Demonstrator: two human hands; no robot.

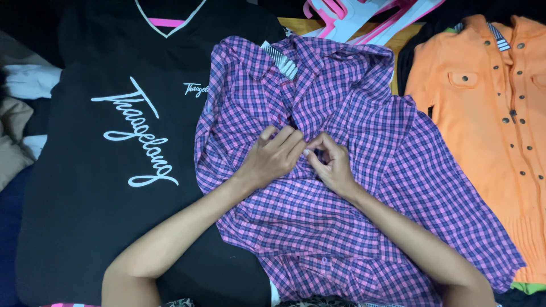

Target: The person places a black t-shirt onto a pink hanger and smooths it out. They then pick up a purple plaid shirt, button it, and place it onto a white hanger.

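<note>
No box, bin or basket shows here, only clothes spread flat on a surface that peeks out as a strip of wood (296,24) at twelve o'clock. The purple checked shirt (364,187) lies in the middle under my hands, crumpled, its collar toward twelve o'clock and its hem running off toward five o'clock. At nine o'clock of it a black top (102,216) with white script lettering lies flat, its neckline cut by the upper edge and part of it covered by the checked shirt. At three o'clock an orange buttoned garment (483,142) with a chest pocket runs off the right edge. Pink and white hangers (364,17) sit at twelve to one o'clock, only partly in view. Pale cloth heaps at nine o'clock are too cropped for me to name. My left hand (272,159) rests on the shirt front with fingers curled narrow, pinching the fabric at the placket. My right hand (333,165) meets it just at three o'clock of it, fingertips (311,152) closed on the same fold, thumb and forefinger bent in a small ring. Whether a button lies between my fingertips I cannot tell; the cloth and fingers hide it.
</note>
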